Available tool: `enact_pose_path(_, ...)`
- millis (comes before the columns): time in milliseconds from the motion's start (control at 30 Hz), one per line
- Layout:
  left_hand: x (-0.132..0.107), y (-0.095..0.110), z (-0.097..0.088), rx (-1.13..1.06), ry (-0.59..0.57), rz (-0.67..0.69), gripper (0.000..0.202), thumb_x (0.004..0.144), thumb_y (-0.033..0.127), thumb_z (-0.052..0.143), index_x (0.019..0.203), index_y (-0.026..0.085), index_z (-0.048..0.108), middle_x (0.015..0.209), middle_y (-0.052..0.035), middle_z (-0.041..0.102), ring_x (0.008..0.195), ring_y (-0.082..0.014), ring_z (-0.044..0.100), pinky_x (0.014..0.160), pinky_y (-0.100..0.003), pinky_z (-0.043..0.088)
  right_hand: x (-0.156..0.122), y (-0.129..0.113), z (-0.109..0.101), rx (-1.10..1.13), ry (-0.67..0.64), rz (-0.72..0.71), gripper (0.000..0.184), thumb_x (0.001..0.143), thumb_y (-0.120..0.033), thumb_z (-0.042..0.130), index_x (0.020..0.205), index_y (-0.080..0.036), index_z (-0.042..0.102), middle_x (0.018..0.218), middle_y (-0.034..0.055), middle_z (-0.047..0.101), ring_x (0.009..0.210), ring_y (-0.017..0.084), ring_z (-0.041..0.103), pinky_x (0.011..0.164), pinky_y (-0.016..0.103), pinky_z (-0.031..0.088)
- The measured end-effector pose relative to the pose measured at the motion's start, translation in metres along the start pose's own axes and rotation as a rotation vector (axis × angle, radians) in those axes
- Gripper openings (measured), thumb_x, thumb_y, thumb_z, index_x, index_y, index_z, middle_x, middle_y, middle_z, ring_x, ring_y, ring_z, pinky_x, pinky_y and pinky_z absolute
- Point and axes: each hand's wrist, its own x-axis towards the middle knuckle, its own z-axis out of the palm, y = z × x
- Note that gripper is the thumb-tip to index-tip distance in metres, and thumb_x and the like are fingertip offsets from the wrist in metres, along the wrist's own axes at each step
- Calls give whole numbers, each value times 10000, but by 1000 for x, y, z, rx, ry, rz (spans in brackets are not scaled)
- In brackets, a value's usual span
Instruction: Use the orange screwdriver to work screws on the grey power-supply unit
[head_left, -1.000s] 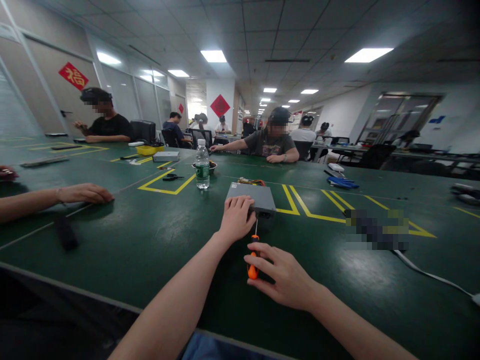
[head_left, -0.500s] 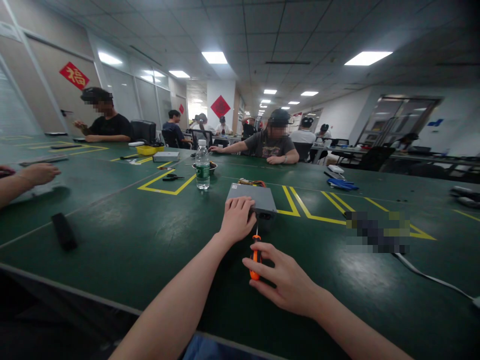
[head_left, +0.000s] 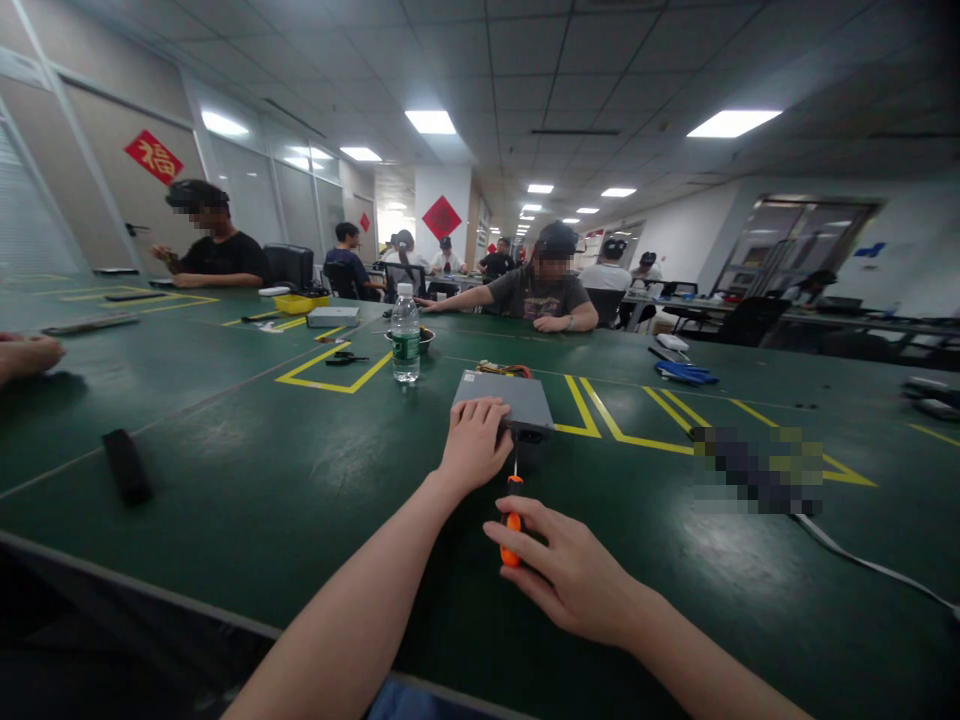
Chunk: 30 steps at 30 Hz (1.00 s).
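Observation:
A grey metal computer power supply (head_left: 517, 398) lies on the green table, its socket side facing me and its bundle of coloured wires at the back. My left hand (head_left: 474, 440) grips its near left corner, fingers on the top and thumb down at the front. In my right hand (head_left: 559, 560) is a screwdriver (head_left: 511, 540) with an orange and black handle, held between thumb and fingers. Its thin shaft points away from me at the power supply's front face, below the socket. Whether the tip sits in a screw is too small to tell.
A water bottle (head_left: 406, 335) stands behind and left of the power supply, before a bowl (head_left: 426, 340). A black object (head_left: 127, 467) lies at left, blue gloves (head_left: 686, 373) at right, near a blurred-out item with a white cable (head_left: 862, 568). Co-workers sit around the table.
The screwdriver and my right hand have shifted only slightly; my left hand stays on the power supply. At the left edge, another person's hand has drawn back leftward. The view has tilted a little.

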Motion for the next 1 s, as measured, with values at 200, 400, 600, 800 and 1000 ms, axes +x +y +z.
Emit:
enact_pose_path(200, 0, 0, -1, -10, -4, 10, 280, 800, 245, 503, 1079, 222, 516, 1185, -34, 546, 1107, -204, 447, 979, -384, 268, -1, 4, 7, 9, 183, 13, 211, 868, -352, 498, 949, -158, 489, 1068, 146, 607, 813, 197, 637, 674, 324, 529)
enact_pose_path(400, 0, 1, -1, -9, -4, 10, 285, 798, 258, 509, 1080, 213, 514, 1191, -39, 546, 1121, -209, 440, 985, -384, 264, -1, 0, 0, -2, 62, 0, 309, 880, -276, 445, 1168, -167, 464, 1158, 154, 549, 931, 216, 610, 734, 345, 527)
enact_pose_path(600, -1, 0, -1, -3, 0, 15, 281, 801, 270, 514, 1076, 213, 514, 1190, -40, 545, 1116, -210, 446, 981, -386, 274, -1, 3, 6, 46, 184, 24, 229, 868, -362, 493, 982, -165, 467, 1069, 141, 599, 853, 197, 632, 686, 315, 531)
enact_pose_path(800, 0, 0, 0, -1, 8, 13, 297, 792, 268, 539, 1083, 222, 505, 1180, -40, 553, 1128, -208, 442, 978, -395, 280, -1, 1, 3, 11, 56, -2, 304, 882, -277, 449, 1169, -176, 461, 1159, 149, 542, 923, 203, 608, 737, 330, 521)
enact_pose_path(1000, -1, 0, 0, -6, 16, 15, 281, 797, 264, 535, 1074, 223, 513, 1180, -41, 553, 1120, -209, 450, 978, -396, 285, -3, 3, 7, 20, 179, 25, 241, 863, -382, 504, 948, -158, 491, 1061, 144, 603, 836, 202, 634, 670, 318, 535)
